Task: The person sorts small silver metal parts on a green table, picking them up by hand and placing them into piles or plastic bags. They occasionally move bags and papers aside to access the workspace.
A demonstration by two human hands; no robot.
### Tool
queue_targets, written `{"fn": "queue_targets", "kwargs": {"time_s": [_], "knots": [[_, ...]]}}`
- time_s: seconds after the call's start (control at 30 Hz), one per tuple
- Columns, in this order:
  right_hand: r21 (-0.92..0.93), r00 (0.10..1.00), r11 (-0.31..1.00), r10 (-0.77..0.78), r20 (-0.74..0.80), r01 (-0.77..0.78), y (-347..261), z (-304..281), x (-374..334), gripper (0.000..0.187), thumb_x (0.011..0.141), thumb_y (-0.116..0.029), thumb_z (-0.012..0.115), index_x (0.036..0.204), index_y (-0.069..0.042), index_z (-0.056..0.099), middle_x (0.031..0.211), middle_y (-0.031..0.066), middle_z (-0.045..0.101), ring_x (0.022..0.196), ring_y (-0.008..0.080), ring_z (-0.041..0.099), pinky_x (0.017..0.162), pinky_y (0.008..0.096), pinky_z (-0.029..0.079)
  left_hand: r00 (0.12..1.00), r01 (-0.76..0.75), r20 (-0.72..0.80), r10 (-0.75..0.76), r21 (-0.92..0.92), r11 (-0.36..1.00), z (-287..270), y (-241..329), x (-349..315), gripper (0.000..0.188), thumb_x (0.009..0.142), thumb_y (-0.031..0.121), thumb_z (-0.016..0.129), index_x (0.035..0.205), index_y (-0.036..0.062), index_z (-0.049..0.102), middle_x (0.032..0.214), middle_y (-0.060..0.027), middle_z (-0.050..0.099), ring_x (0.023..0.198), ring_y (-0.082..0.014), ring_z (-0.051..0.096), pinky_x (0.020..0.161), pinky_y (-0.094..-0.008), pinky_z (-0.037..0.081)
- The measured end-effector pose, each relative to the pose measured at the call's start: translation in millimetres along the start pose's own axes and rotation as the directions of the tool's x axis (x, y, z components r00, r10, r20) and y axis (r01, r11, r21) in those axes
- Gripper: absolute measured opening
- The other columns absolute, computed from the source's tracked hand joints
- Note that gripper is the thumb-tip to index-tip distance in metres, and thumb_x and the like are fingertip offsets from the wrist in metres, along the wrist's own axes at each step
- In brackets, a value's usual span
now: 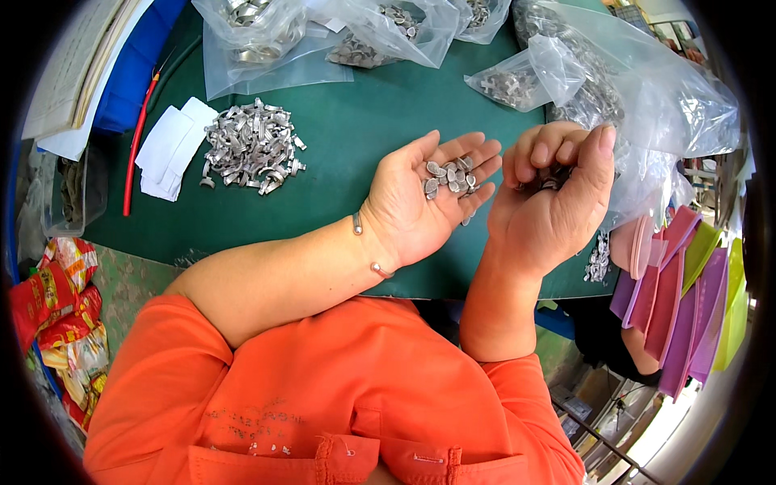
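Note:
Over the table my left hand is turned palm up with its fingers stretched out. It holds a loose cluster of small oval silver metal pieces on the palm and fingers. Close beside it on the right, my right hand is raised with the fingers curled in. Small dark metal pieces show inside that closed hand, partly hidden by the fingers. To the left on the green table lies a pile of small silver metal parts, away from both hands.
White paper slips and a thin red tool lie left of the pile. Clear plastic bags of metal parts line the back. A smaller bag sits back right, and a few silver parts lie near the right edge.

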State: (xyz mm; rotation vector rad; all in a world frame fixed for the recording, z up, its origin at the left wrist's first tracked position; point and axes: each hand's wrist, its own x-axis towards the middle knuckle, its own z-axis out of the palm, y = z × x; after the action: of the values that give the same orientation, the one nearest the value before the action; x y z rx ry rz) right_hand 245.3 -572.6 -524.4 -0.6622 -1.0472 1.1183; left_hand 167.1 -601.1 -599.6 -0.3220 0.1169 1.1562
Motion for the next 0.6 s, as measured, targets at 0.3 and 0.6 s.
{"fn": "queue_targets", "kwargs": {"time_s": [0.3,0.6], "knots": [[-0.050,1.000,0.999,-0.022,-0.020,0.021,12.2,-6.1,-2.7,0.035,0.100,-0.023,0.048,0.070,-0.004,0.043,0.062,0.0076,0.048,0.053,0.0132,0.044,0.046,0.0257,0.036,1.000,0.001,-0.002,-0.001,-0.018,1.000,-1.2,1.5,1.1,0.039,0.099,0.032,0.036,0.115,0.0028,0.057,0.118,-0.0109,0.060,0.110,-0.0233,0.055,0.096,-0.0383,0.042],[0.018,0.999,0.999,-0.044,0.016,0.043,7.3,-2.5,-2.9,0.036,0.101,-0.025,0.044,0.072,-0.003,0.042,0.066,0.0093,0.049,0.054,0.0148,0.044,0.049,0.0262,0.037,1.000,-0.001,-0.008,0.000,-0.045,0.999,1.6,2.3,0.1,0.039,0.099,0.030,0.037,0.116,0.0011,0.057,0.120,-0.0138,0.058,0.111,-0.0266,0.054,0.098,-0.0391,0.042]]}}
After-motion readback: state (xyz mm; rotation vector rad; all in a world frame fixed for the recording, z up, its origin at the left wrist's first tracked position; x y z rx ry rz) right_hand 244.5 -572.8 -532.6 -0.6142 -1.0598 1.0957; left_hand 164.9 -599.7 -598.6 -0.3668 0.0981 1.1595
